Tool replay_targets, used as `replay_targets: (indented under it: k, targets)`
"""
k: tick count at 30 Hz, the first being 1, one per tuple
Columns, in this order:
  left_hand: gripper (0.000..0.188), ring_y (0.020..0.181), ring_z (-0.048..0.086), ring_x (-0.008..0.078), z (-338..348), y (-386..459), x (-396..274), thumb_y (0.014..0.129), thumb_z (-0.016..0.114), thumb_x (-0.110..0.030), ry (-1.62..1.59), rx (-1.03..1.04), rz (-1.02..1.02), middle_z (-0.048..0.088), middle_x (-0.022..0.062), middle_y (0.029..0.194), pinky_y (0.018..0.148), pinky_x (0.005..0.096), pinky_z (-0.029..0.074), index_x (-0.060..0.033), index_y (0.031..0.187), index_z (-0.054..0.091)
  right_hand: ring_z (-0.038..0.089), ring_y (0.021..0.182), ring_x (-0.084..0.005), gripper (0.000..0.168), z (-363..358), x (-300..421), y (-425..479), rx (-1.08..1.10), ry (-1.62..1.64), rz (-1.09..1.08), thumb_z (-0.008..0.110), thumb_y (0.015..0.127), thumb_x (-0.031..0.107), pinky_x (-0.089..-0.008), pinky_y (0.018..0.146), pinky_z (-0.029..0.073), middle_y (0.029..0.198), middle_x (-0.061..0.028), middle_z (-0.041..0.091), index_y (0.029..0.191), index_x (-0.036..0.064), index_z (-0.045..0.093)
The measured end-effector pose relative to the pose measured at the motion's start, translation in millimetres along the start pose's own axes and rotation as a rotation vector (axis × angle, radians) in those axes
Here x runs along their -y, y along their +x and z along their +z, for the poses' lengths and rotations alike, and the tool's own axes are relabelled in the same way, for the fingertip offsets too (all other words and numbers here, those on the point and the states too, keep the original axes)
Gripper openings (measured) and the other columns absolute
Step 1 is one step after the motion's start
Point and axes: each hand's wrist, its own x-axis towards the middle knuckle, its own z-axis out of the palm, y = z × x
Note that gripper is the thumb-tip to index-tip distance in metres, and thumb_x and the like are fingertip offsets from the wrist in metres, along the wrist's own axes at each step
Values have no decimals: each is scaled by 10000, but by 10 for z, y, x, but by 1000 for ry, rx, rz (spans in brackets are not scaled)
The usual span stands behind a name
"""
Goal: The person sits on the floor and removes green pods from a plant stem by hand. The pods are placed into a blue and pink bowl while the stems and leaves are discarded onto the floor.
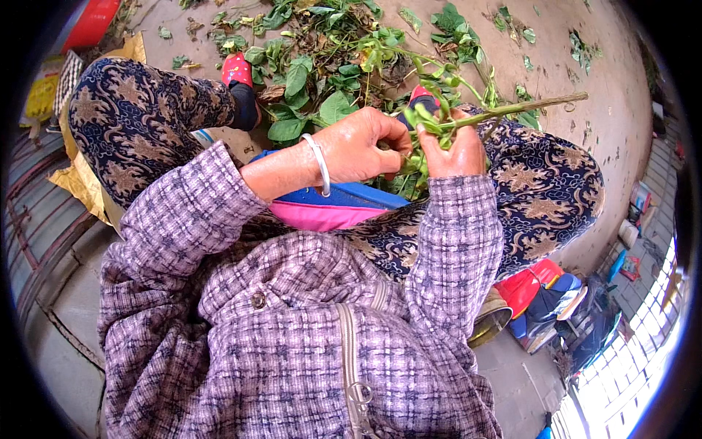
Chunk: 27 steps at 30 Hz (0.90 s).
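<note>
My right hand (458, 148) grips a green bean plant stalk (521, 107) with pods and leaves on it. The stalk's thick brown end points to the right, and its leafy top reaches away from me. Close beside it on the left is my left hand (359, 145), wearing a silver bangle (319, 164). Its fingers are curled near the green pods (419, 164); whether one is pinched between them is hidden. Under both hands, between my legs, sits a blue container (351, 193) with pink material (329, 215) at its near side.
Stripped stalks and leaves (329, 71) lie heaped on the floor around my red shoes (237, 68). Brown paper or cardboard (82, 189) is by my left knee. A metal tin (490, 318) and piled shoes (551, 307) are at my right.
</note>
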Motion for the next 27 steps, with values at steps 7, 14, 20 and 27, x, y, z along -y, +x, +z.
replay_targets:
  k: [7, 14, 20, 27]
  targets:
    - [196, 599, 531, 99, 133, 36, 16, 730, 494, -72, 109, -27, 237, 572, 66, 643, 566, 241, 432, 36, 878, 563, 581, 777, -204, 353, 257, -261, 42, -275, 533, -86, 597, 763, 107, -306, 709, 459, 879, -119, 588, 1070, -11, 471]
    - [191, 581, 529, 80, -335, -131, -523, 809, 543, -157, 145, 191, 171, 621, 64, 705, 511, 206, 415, 18, 824, 619, 567, 604, -120, 290, 54, -104, 72, -20, 1061, -29, 528, 839, 147, -231, 561, 474, 763, -80, 591, 1071, -17, 469]
    - [259, 439, 321, -12, -444, -122, -597, 847, 537, -256, -3, -187, 73, 455, -56, 546, 386, 152, 223, -19, 945, 579, 558, 548, -124, 282, -86, 65, 47, 76, 1212, 87, 519, 849, 204, -227, 521, 471, 715, -65, 589, 1036, -8, 512]
    - [216, 462, 323, -5, -352, 21, -507, 832, 566, -218, -264, -228, 100, 449, -48, 592, 401, 156, 212, -31, 937, 548, 535, 569, -74, 218, -8, 173, 22, 91, 1124, 76, 577, 813, 185, -200, 520, 433, 743, -21, 597, 935, 5, 588]
